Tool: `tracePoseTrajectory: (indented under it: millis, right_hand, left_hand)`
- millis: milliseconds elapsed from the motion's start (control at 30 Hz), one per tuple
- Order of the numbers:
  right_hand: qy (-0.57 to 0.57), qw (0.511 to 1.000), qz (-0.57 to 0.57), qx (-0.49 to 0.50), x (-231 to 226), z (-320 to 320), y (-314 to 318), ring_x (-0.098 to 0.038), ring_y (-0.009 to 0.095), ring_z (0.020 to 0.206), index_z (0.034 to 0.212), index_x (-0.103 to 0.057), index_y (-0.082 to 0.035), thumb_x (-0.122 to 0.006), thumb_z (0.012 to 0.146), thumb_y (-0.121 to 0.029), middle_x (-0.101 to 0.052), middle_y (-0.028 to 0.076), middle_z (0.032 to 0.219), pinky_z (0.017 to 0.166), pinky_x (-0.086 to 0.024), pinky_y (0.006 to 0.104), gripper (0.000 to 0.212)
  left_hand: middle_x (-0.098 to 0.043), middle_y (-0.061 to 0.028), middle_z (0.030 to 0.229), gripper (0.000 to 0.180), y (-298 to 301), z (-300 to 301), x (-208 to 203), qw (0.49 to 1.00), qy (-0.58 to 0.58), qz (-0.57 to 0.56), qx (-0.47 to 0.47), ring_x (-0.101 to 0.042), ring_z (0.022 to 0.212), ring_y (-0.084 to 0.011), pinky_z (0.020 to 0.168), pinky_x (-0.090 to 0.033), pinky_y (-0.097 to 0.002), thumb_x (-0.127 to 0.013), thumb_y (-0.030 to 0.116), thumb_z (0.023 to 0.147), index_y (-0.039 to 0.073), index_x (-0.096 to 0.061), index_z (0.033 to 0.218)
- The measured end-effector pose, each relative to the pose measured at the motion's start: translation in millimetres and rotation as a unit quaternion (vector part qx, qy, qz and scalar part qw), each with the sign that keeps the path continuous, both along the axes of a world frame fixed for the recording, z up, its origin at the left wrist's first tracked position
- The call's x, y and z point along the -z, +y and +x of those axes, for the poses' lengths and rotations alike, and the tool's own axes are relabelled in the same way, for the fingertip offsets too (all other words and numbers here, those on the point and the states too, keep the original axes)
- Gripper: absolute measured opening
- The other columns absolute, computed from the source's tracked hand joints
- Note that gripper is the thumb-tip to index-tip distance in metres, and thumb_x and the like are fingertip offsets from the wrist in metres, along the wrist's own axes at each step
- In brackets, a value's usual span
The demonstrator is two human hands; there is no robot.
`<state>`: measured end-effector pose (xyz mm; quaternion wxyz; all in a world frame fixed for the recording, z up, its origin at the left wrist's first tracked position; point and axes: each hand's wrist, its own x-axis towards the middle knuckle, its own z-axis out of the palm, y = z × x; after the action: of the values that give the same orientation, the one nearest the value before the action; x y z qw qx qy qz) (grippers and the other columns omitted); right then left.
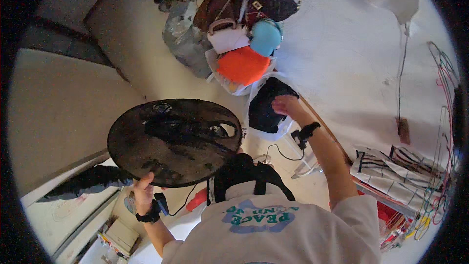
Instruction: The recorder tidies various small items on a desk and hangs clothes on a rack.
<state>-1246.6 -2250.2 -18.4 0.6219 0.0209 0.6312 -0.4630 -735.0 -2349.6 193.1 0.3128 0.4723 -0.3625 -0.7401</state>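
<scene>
My left hand grips the lower rim of a large flat oval panel, its thumb lying over the edge. The panel is dark, with smudged black patches, a pale round spot near its far edge and a light opening near its right end. Farther right, my right hand is at a bundle of black cloth, its fingers curled against the fabric. That cloth sits in a white plastic bag. Each wrist carries a black strap with a small device. The underside of the panel and my left fingertips beneath it are hidden.
Ahead hang handbags, among them a white bag, a light blue pouch and an orange item, beside a grey plastic-wrapped bundle. Striped cloth and tangled cords are at right. A box stands lower left.
</scene>
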Motion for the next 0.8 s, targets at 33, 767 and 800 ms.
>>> tracePoseTrajectory:
  millis: [33,767,800]
  right_hand:
    - [-0.043,0.999,-0.03,-0.008,-5,-1,18,-0.065,0.027,0.082,0.11,-0.053,-0.002,-0.052,0.089,-0.017,-0.063,0.015,0.1,0.07,-0.057,0.0394,0.026]
    - [0.0,0.924,0.005,0.382,-66,111,345,-0.061,0.025,0.093,0.117,-0.05,0.001,-0.053,0.088,-0.021,-0.061,0.016,0.106,0.083,-0.051,0.0339,0.037]
    - [0.019,0.906,0.019,0.421,-68,117,355,-0.061,0.025,0.092,0.115,-0.051,0.003,-0.052,0.089,-0.021,-0.062,0.017,0.104,0.083,-0.051,0.0348,0.035]
  left_hand:
    - [-0.061,-0.0093,0.098,0.037,-2,-9,0,0.998,-0.009,-0.037,0.052,-0.06,0.074,-0.0241,0.048,-0.048,-0.0371,-0.06,0.008,0.077,-0.002,-0.052,0.111]
    - [-0.058,-0.0091,0.111,0.042,-68,-338,119,0.762,-0.202,-0.105,0.606,-0.058,0.096,-0.0214,0.08,-0.049,-0.039,-0.063,0.016,0.083,0.001,-0.049,0.12]
    - [-0.058,-0.0091,0.111,0.042,-76,-342,148,0.754,-0.203,-0.108,0.615,-0.058,0.096,-0.0214,0.08,-0.049,-0.039,-0.063,0.016,0.083,0.001,-0.049,0.12]
